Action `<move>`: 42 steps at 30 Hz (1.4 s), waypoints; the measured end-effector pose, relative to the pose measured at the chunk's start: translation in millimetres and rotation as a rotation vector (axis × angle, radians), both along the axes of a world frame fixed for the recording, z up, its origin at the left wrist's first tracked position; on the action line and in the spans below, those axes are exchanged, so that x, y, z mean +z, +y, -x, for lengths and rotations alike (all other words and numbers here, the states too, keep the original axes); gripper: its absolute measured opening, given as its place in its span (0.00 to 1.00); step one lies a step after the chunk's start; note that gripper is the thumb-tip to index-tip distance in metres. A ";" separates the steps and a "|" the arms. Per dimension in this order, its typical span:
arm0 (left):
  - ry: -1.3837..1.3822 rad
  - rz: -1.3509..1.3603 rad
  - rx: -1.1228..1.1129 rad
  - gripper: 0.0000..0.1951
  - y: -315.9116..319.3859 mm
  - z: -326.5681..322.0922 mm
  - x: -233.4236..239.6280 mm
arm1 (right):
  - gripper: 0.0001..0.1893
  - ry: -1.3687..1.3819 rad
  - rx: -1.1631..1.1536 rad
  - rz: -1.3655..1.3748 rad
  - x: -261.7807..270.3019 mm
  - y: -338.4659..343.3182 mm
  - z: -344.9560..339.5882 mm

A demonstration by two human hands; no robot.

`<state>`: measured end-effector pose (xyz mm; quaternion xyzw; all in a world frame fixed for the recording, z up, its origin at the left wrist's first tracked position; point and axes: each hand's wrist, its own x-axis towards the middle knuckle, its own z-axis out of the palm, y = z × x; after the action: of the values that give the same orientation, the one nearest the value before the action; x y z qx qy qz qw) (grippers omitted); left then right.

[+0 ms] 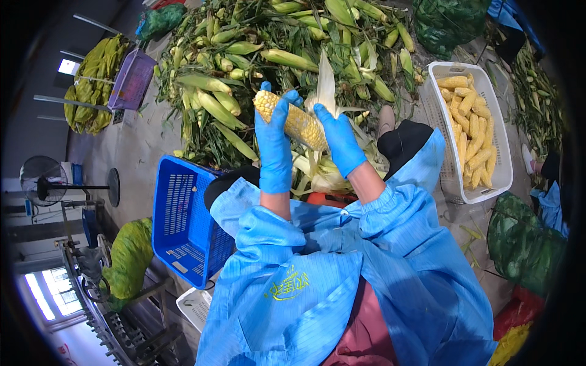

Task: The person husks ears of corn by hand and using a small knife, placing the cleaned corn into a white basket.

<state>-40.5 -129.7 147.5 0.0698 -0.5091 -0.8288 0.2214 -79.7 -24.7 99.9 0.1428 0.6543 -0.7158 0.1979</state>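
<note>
Both of my hands wear blue gloves and are raised over a heap of corn in green husks [215, 103]. My left hand [277, 132] grips an ear of corn [300, 126] with its yellow and pale kernels bare; the ear slants down to the right. At its lower end, my right hand [339, 137] is closed on pale corn husk [326, 84], which stands up above the fingers. More pulled husks [320, 171] lie below the hands, between my knees.
A white plastic crate [506, 160] of husked ears stands at the right, a blue plastic crate [178, 196] at the left. Green mesh sacks [522, 242] sit at the right edge. Farther left are a purple crate [132, 80] and a pedestal fan [43, 185]. Another person's leg [549, 164] shows far right.
</note>
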 end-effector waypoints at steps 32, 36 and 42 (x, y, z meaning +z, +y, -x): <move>0.184 -0.644 -0.226 0.45 -62.0 -6.4 -28.8 | 0.39 0.311 0.695 0.253 -4.4 43.8 -23.4; 0.057 -0.715 -0.170 0.43 -53.3 -1.3 -24.8 | 0.22 0.684 0.674 0.109 -6.7 21.7 -25.5; -0.101 -0.612 -0.092 0.40 -80.9 -8.4 -59.2 | 0.16 0.677 0.914 -0.403 26.1 35.5 -51.3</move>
<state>-32.1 -210.6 88.3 0.1510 -0.2492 -0.9482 0.1269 -28.4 10.8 126.0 -0.3539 0.7987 -0.4260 0.2351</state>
